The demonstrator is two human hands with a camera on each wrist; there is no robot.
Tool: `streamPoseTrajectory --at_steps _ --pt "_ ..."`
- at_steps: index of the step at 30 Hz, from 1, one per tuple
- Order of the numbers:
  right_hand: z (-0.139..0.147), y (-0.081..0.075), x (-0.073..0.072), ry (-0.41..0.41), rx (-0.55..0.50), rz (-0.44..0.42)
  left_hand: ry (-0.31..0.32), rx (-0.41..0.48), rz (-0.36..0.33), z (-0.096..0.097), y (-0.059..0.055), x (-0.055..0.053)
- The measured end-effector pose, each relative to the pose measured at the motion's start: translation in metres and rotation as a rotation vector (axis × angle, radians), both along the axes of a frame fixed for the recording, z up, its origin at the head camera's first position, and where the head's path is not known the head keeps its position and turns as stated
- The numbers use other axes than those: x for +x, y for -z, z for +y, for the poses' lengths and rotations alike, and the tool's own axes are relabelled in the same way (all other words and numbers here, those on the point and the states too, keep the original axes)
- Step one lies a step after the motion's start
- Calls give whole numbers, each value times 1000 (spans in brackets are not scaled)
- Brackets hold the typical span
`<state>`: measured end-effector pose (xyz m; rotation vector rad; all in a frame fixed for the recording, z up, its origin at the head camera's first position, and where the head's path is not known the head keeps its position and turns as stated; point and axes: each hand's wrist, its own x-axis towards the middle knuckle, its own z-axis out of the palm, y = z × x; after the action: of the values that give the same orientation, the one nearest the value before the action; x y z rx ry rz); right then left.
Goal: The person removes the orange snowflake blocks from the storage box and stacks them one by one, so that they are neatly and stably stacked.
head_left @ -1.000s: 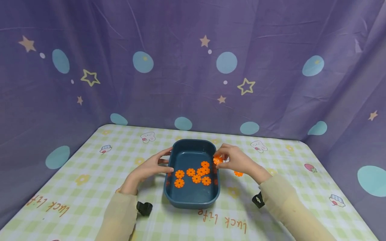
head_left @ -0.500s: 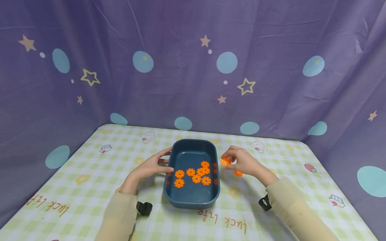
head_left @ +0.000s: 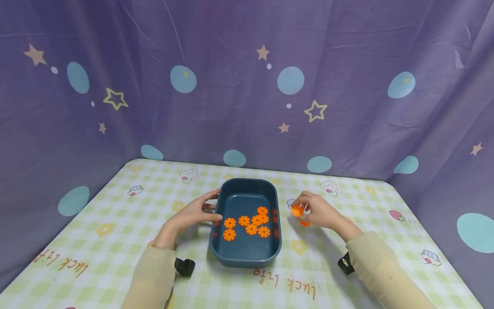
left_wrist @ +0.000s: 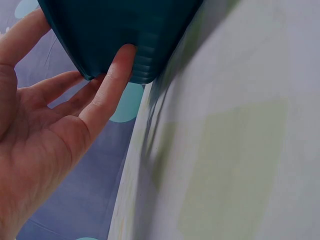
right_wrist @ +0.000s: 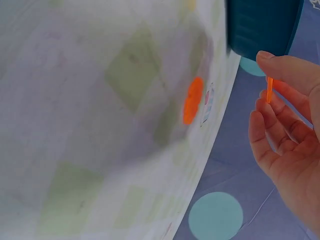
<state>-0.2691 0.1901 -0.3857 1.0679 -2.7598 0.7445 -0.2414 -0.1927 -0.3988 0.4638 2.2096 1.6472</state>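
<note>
a person's left hand (head_left: 189, 214) touched the left side of a dark blue tray (head_left: 247, 252), its fingers spread and fairly straight. in the head view the fingertips were partly lost behind the rim; the left wrist view showed one pressed on the outer wall, but cut the tray off at the top. the right hand (head_left: 320, 211) pinched an orange flower-shaped disc (head_left: 297, 210) between thumb and fingers, just right of the tray and above the checked tablecloth (head_left: 154, 176). the right wrist view caught this disc edge-on, a thin orange strip, so its face did not show there. a second disc (right_wrist: 193, 100) lay on the tablecloth below that hand, partly covered by it in the head view, whole but steeply slanted in the right wrist view. inside the tray lay loose discs (head_left: 251, 229), about eight; overlaps made the count uncertain, and dim orange marks on the right inner wall looked like reflections. both pale sleeves (head_left: 150, 274) ran off the bottom edge of the head view, with black devices (head_left: 185, 267) only partly visible at the wrists. a purple curtain (head_left: 231, 38) with stars and blue ovals hung behind.
</note>
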Motion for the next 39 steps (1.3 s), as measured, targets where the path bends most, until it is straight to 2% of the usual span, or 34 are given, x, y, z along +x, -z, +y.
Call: streamPoseTrajectory --at_steps 5,12,19,27,39 --pt "6 6 -1 -4 -2 -9 1 -5 1 1 0 0" --pt "13 13 -1 22 -5 -75 -3 2 -3 1 1 -1" --pt "19 21 -3 28 31 -69 -11 -3 -1 0 2 -1" --pt "21 23 -1 32 69 -101 -13 2 0 1 1 1" --pt "26 27 -3 37 56 -161 -4 5 2 2 1 -1"
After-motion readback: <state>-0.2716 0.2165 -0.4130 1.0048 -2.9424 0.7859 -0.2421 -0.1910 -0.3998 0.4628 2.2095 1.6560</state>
